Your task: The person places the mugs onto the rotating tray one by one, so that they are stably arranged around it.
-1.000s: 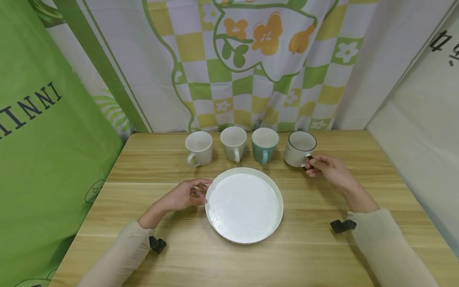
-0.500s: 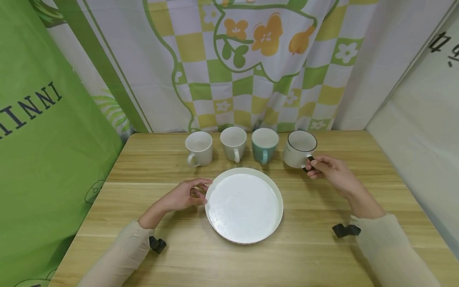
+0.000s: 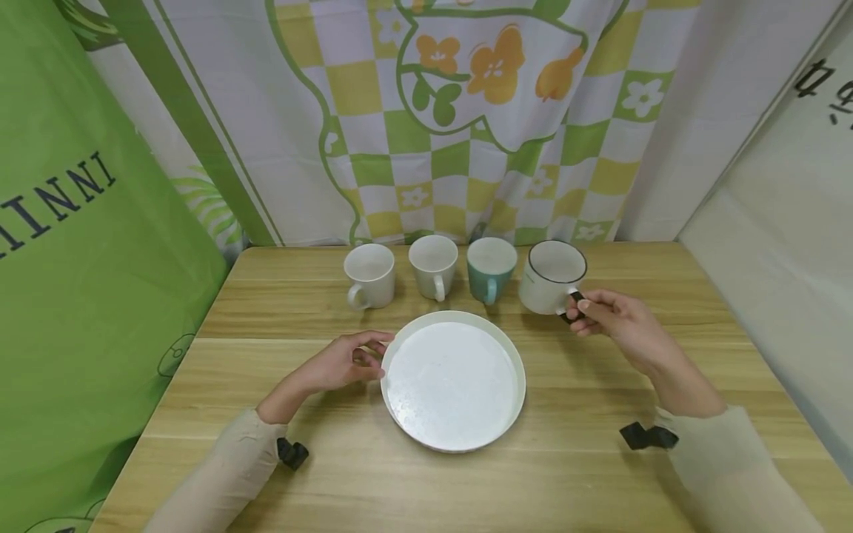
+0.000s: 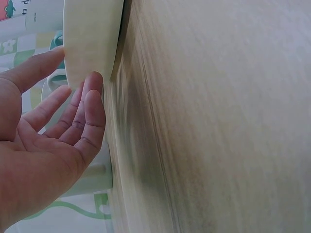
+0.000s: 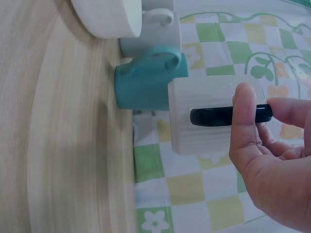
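Observation:
A white mug (image 3: 549,289) with a dark rim is off the table, upright, at the right end of a row. My right hand (image 3: 623,322) pinches its black handle (image 5: 214,116) between thumb and fingers. A round white tray (image 3: 453,444) with a low wall lies in the middle of the table. Beside its left edge is my left hand (image 3: 349,363), fingers loosely bent, fingertips at the tray's wall (image 4: 92,39); whether all of them touch it cannot be told. The teal mug (image 3: 491,270) stands just left of the raised mug.
Two more white mugs stand left of the teal one: a near one (image 3: 435,263) and a far-left one (image 3: 370,274). Behind the wooden table (image 3: 566,481) hangs a checked curtain (image 3: 466,170). A green cloth (image 3: 100,259) hangs on the left.
The dark-rimmed mug has come up off the table and shifted slightly left, toward the teal mug, in my right hand. My left hand and the tray stay practically in place.

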### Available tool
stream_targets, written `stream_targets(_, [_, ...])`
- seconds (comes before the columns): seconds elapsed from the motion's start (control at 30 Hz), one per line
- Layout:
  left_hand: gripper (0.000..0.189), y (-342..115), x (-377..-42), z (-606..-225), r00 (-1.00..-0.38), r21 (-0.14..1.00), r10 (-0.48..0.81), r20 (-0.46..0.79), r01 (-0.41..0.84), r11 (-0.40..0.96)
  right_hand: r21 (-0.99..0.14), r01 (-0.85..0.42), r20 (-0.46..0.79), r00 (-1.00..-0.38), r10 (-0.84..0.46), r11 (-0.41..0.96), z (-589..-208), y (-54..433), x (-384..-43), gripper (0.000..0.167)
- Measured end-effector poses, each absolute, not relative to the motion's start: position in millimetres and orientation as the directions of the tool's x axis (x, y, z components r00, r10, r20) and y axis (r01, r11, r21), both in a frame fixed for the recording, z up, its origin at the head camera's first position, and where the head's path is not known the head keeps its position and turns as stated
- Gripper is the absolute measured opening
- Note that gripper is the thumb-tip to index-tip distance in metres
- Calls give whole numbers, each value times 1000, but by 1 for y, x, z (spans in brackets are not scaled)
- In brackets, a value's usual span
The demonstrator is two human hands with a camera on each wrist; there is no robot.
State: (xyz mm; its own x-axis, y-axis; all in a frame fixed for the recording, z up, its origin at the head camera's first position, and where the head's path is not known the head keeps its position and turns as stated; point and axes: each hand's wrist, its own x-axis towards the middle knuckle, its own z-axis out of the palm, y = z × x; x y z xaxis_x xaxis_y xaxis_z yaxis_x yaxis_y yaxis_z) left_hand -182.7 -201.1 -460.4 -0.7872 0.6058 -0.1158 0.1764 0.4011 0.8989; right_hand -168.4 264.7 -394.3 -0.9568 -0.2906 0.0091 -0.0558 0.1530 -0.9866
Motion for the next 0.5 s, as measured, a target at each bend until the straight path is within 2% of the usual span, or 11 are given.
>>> stream_targets(0.3, [58, -201, -183, -462, -786, 904, 608, -111, 174, 391, -987, -87, 43, -952, -302, 136, -386, 258, -160, 31])
stream_targets(0.5, [59, -202, -183, -462, -784, 902, 611, -107, 181, 391, -979, -86, 26, -952, -304, 186, -383, 253, -156, 31])
